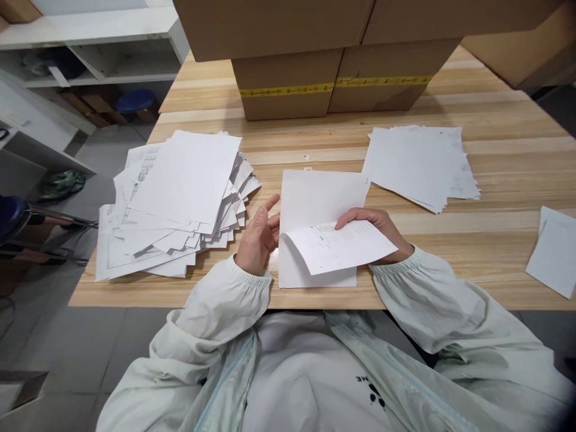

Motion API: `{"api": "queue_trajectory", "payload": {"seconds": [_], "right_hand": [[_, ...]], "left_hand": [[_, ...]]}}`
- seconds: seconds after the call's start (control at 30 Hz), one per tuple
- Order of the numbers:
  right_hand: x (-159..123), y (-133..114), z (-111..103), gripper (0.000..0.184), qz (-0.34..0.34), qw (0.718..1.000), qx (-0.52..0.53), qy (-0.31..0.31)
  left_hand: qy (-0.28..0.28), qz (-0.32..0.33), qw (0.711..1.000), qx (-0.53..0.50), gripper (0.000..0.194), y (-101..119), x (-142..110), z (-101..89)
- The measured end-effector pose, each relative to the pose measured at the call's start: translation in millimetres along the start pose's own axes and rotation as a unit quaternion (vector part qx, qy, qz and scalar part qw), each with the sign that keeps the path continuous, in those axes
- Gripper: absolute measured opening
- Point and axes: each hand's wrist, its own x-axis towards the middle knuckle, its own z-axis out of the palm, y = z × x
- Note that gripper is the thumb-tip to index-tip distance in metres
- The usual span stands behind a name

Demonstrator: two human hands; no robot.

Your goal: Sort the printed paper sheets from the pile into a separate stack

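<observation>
Currently | right hand (pixel 380 231) pinching printed sheet (pixel 344 251) | left hand (pixel 258 243) loosely open, empty, beside lower sheet (pixel 321 191)

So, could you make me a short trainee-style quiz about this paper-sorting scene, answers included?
1. Which grip holds the curled white printed paper sheet?
2. True or false: brown rectangular cardboard boxes stand on the pale striped wooden table.
3. Where is the biggest messy pile of loose white paper? a) right of the table; b) left of the table's middle; c) on top of the boxes.

Key: 1. The right grip. 2. True. 3. b.
</observation>
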Motion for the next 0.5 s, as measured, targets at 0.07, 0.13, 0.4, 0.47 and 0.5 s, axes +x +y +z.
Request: {"api": "queue_trajectory", "payload": {"seconds": [0.07, 0.13, 0.4, 0.47, 0.5], "right_hand": [[-1, -2, 1, 0.037, 0.009, 1.0, 0.008, -0.003], [-2, -2, 2, 0.038, 0.012, 1.0, -0.004, -0.019], [-3, -9, -11, 0.04, -0.079, 0.991, -0.032, -0.107], [-4, -10, -15, 0.041, -0.066, 0.991, -0.022, -0.115], [-5, -11, -18, 0.042, -0.062, 0.994, -0.033, -0.088]], "left_hand": [[-0.03, -0.007, 1.0, 0.006, 0.073, -4, 1, -1.8], [-0.031, -0.019, 0.999, 0.014, 0.06, -9, 4, -4.8], [0.043, -0.022, 0.998, -0.029, 0.04, -10, 10, -10.9], [0.049, -0.012, 0.998, -0.035, 0.038, -8, 10, -10.4], [0.049, -0.008, 0.998, -0.036, 0.038, -8, 9, -10.2]]}}
